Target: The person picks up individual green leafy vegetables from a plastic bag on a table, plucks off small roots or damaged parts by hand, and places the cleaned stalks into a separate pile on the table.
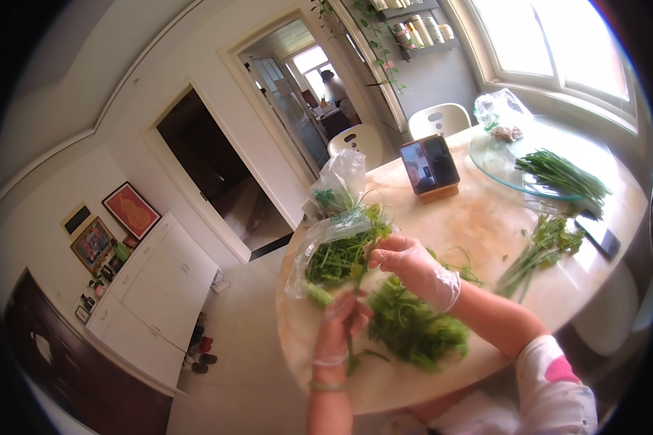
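Observation:
Both my hands wear clear plastic gloves and hold one leafy green stem [357, 283] above the table. My left hand [342, 318] grips its lower part, and the stem's end hangs below the fingers. Higher up, my right hand [400, 258] pinches the stem near its leaves. Just beyond, a clear plastic bag [299, 272] lies spread with a heap of green stems [332, 258] on it. A pile of leafy greens [413, 326] rests on the table below my right forearm.
The marble-patterned round table [462, 234] carries a phone on a stand [427, 166], another bunch of stems [541, 247] and a dark phone [598, 236]. Long green stalks [563, 176] lie on a glass turntable [484, 168] near a plastic bag [500, 109]. A person [334, 89] stands in the far room.

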The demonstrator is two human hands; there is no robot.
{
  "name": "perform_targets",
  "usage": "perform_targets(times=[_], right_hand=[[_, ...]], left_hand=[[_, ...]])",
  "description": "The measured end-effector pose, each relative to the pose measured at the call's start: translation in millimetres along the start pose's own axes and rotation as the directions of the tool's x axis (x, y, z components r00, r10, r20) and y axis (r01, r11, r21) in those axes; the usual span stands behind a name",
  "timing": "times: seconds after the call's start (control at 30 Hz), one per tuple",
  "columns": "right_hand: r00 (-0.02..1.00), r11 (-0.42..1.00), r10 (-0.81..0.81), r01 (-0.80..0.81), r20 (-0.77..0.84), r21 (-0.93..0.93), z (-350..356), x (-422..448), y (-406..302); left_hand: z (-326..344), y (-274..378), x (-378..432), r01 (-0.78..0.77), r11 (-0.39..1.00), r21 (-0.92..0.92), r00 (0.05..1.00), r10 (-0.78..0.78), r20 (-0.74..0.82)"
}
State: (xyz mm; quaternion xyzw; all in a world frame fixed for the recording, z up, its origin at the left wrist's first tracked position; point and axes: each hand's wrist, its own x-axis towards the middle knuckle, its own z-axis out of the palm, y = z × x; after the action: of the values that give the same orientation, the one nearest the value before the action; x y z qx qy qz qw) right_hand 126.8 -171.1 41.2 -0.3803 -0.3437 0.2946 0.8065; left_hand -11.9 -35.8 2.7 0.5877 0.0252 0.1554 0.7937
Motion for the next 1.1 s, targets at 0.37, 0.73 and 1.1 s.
perform_targets(times=[0.37,0.73,1.1], right_hand=[[0.998,0.924,-0.026,0.005,-0.049,-0.382,9,-6,-13],[0.992,0.897,-0.113,0.078,-0.054,-0.435,1,0,-10],[0.983,0.854,0.166,-0.106,0.073,-0.510,-9,1,-23]], left_hand=[[6,0,1,0.015,0.987,0.161,0.997,-0.002,-0.083],[10,10,-5,0.031,0.977,0.210,0.998,-0.018,-0.063],[-18,1,2,-0.254,0.764,0.594,0.852,0.467,-0.237]])
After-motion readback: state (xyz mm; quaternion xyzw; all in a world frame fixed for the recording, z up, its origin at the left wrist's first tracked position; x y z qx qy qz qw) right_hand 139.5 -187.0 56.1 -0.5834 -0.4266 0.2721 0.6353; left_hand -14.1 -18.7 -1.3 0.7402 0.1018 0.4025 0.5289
